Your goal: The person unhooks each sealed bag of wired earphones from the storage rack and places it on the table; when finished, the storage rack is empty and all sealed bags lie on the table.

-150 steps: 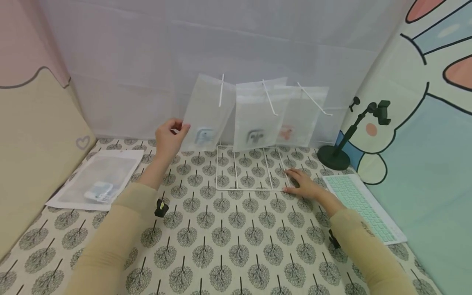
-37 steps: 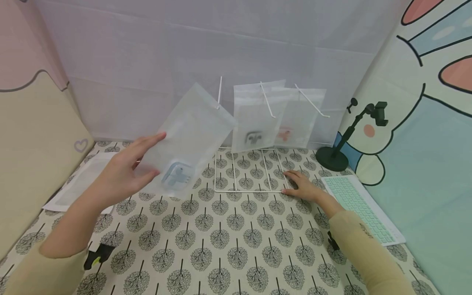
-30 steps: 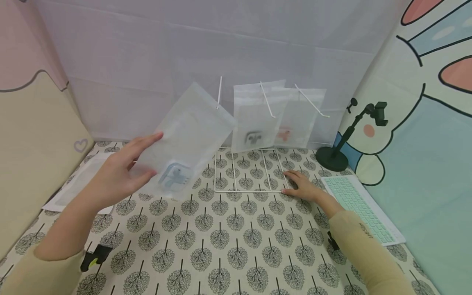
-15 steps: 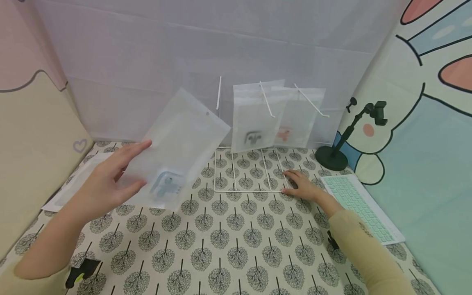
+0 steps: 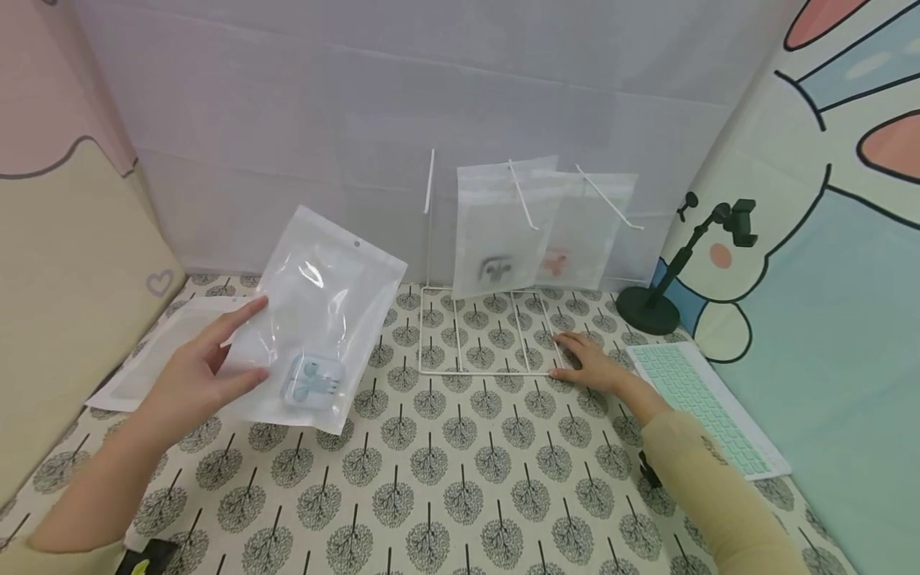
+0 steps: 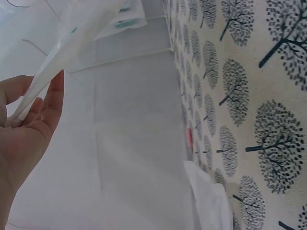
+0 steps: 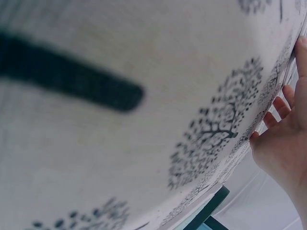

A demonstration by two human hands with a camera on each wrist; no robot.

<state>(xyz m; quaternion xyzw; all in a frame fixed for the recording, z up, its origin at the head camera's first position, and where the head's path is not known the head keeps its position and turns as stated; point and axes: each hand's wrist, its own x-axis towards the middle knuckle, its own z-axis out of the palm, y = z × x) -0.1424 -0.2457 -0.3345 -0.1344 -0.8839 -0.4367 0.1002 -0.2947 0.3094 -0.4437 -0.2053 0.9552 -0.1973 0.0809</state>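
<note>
"Who is in the foreground?"

"A person, both arms stretched forward, the left sleeve [image 5: 65, 559] cut off at lower left. The left hand [image 5: 188, 379], left of center, pinches the edge of a clear-faced pouch [image 5: 327, 295] between thumb and fingers. The pouch tilts at center left, pale blue earphones [image 5: 314, 383] near its bottom."

"And the other hand?"

"The right hand [image 5: 592, 367], right of center, rests with fingers spread at the near corner of a white wire rack [image 5: 474, 373]. Whether they curl round the wire cannot be told; the right wrist view crops the hand."

"What is obscured?"

"A flat pouch [image 5: 154, 355] at left, partly covered by the left hand. Farther back, hanging pouches [image 5: 496, 228], upper center, blur their contents."
</note>
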